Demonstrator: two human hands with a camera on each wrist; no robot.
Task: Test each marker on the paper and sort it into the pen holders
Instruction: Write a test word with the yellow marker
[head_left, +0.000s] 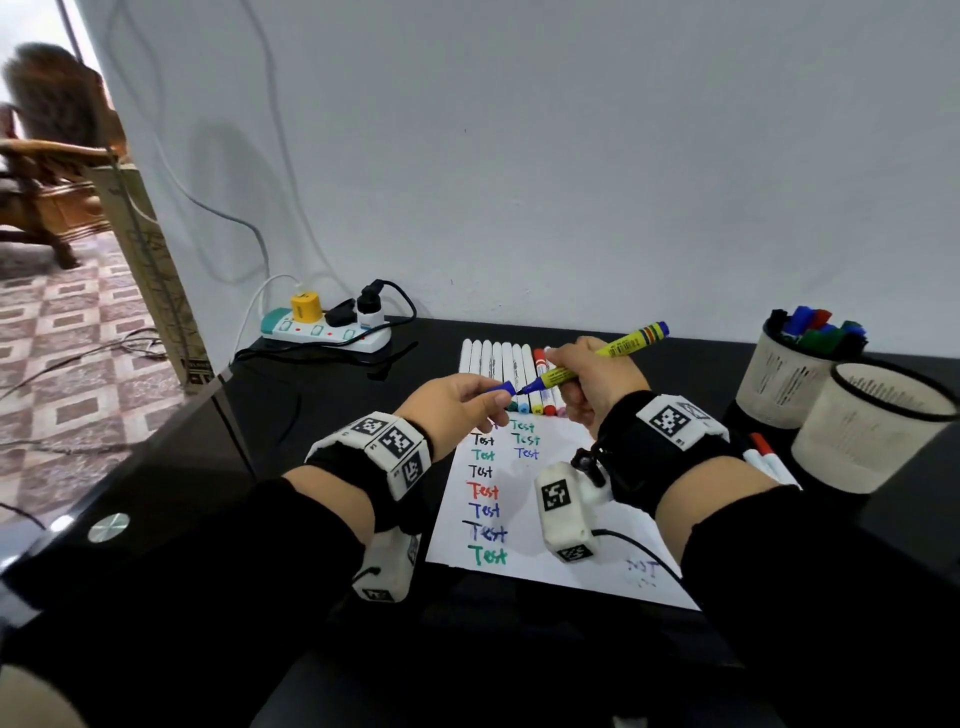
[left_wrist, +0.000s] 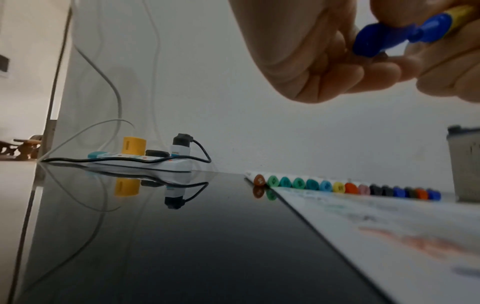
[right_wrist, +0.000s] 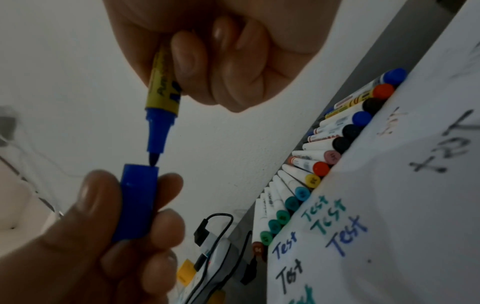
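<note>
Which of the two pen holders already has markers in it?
The far holder, nearer the wall: blue, red and green markers stick out of its top. The near holder beside it shows only bare inner wall.

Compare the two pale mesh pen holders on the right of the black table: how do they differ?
The far pale mesh pen holder holds several markers, blue, green and red caps showing; the near pale mesh pen holder shows none inside. The near one stands closer to the person, partly overlapping the far one in the head view. Both are upright, with dark rims.

Home room: wooden armchair (head_left: 49, 150), patterned tile floor (head_left: 78, 332), black desk (head_left: 171, 493).
</note>
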